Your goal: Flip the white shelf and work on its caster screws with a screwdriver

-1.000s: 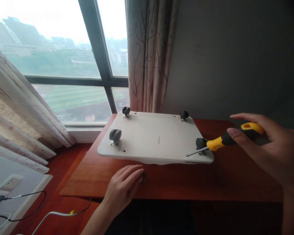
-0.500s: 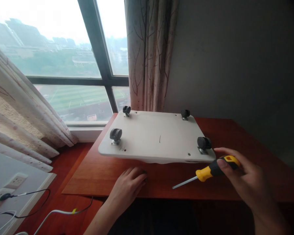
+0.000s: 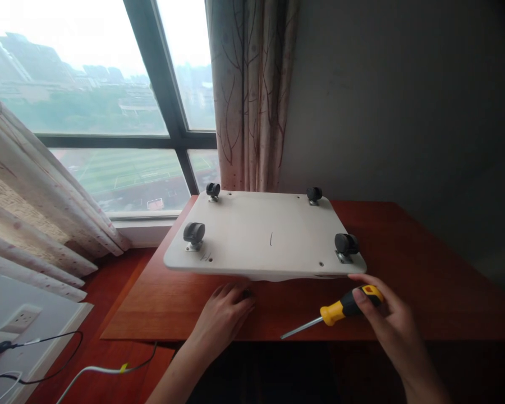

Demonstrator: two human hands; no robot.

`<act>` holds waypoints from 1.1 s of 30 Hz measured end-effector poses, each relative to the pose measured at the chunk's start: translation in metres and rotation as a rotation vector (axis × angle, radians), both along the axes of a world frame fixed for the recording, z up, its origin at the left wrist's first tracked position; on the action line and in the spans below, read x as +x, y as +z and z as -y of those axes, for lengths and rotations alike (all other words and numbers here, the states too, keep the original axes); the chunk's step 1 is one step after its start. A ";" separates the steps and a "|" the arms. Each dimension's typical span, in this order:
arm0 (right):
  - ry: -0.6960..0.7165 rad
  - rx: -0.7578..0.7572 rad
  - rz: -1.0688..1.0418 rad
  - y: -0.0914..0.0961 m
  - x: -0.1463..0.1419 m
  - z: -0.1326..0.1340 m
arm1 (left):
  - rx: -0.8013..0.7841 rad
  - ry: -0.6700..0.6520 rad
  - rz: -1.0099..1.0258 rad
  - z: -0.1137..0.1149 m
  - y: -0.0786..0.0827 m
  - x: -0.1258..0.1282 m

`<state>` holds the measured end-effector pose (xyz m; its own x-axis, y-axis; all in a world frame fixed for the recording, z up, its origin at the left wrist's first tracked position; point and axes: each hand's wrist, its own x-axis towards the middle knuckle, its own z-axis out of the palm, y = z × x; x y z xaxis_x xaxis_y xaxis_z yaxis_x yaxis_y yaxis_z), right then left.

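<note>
A white board (image 3: 261,238) lies upside down on a red-brown table (image 3: 404,269), with black casters at its corners: front left (image 3: 194,233), back left (image 3: 212,189), back right (image 3: 314,194), front right (image 3: 345,244). My right hand (image 3: 389,325) grips the black-and-yellow handle of a screwdriver (image 3: 340,307) just in front of the board's front right corner. Its shaft points left and lies low over the table. My left hand (image 3: 223,314) rests on the table at the board's front edge, fingers curled over a small dark piece (image 3: 247,293) that I cannot make out.
A grey wall rises behind the table, and a patterned curtain (image 3: 252,95) hangs by the window (image 3: 88,84). Lower left, a socket strip (image 3: 12,325) with cables (image 3: 88,370) lies near the floor. The table's front edge (image 3: 278,338) runs just below my hands.
My right hand brought the screwdriver down from the front right caster to the table in front of the board. My left fingers slid forward and curled over the small dark piece.
</note>
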<state>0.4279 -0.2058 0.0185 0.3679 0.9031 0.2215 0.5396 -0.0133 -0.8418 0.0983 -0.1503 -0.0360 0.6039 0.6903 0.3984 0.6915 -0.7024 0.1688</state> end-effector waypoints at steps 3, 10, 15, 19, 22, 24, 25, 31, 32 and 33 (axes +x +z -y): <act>-0.023 0.014 -0.049 -0.005 -0.002 0.001 | 0.014 0.001 0.019 -0.001 0.000 0.003; 0.013 -0.041 -0.120 -0.021 -0.001 0.003 | 0.036 0.002 0.055 -0.004 -0.009 0.009; 0.012 -0.080 -0.161 -0.029 0.000 0.004 | 0.026 -0.004 0.145 -0.006 -0.007 0.013; 0.008 -0.081 -0.199 -0.033 0.000 0.005 | -0.020 -0.020 0.344 -0.002 0.006 0.018; -0.021 -0.027 -0.260 -0.038 0.000 0.005 | -0.140 -0.020 0.482 0.006 0.016 0.020; -0.061 0.035 -0.320 -0.040 -0.001 0.005 | -0.231 -0.004 0.524 0.011 0.018 0.021; -0.084 0.066 -0.352 -0.041 -0.001 0.004 | -0.266 0.001 0.534 0.014 0.018 0.020; -0.158 0.152 -0.430 -0.039 -0.003 0.000 | -0.335 -0.050 0.570 0.021 0.009 0.017; -0.157 0.153 -0.423 -0.039 -0.004 0.000 | -0.342 -0.051 0.577 0.022 0.009 0.017; -0.156 0.153 -0.417 -0.038 -0.004 -0.001 | -0.347 -0.052 0.582 0.023 0.009 0.017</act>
